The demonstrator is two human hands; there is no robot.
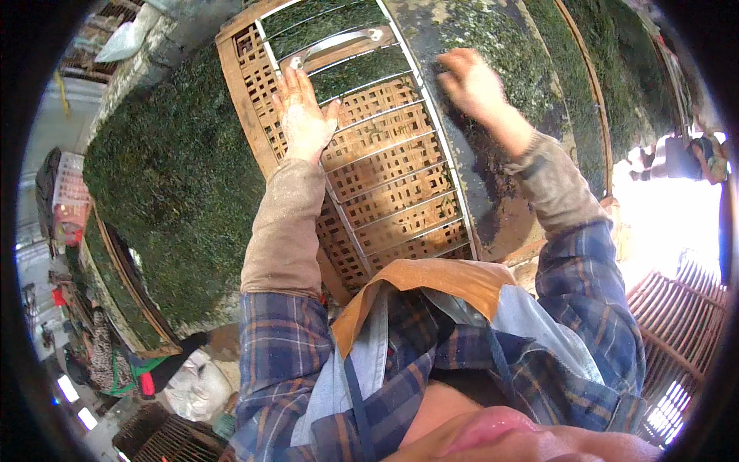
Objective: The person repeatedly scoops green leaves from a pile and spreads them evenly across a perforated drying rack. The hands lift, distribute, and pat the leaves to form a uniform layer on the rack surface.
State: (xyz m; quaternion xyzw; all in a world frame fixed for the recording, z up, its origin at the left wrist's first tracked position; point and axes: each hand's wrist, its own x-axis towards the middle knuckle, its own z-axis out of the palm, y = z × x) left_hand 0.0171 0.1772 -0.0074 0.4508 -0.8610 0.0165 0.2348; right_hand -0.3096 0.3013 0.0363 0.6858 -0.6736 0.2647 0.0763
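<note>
Before me lies a woven slatted screen [375, 130] in a wooden border [254, 130]. On it rests a ladder-like metal frame [441, 138] with thin crossbars and a curved metal handle [340, 46] on a wooden bar. Green shredded plant matter [323, 20] covers the screen's far end, beneath the bars. My left hand [303, 118] lies flat on the frame's left side, thumb spread, fingertips by the handle's near end. To the right of the frame, my right hand [473, 84] hovers blurred over a dark surface [424, 34], its fingers partly curled; whether they hold anything is unclear.
A broad bed of green plant matter [167, 161] spreads on the left; another patch [502, 52] lies on the right, bounded by a wooden strip [592, 86]. A white sack [196, 387] and a pink crate [69, 196] stand at left. A slatted rack [678, 323] is at lower right.
</note>
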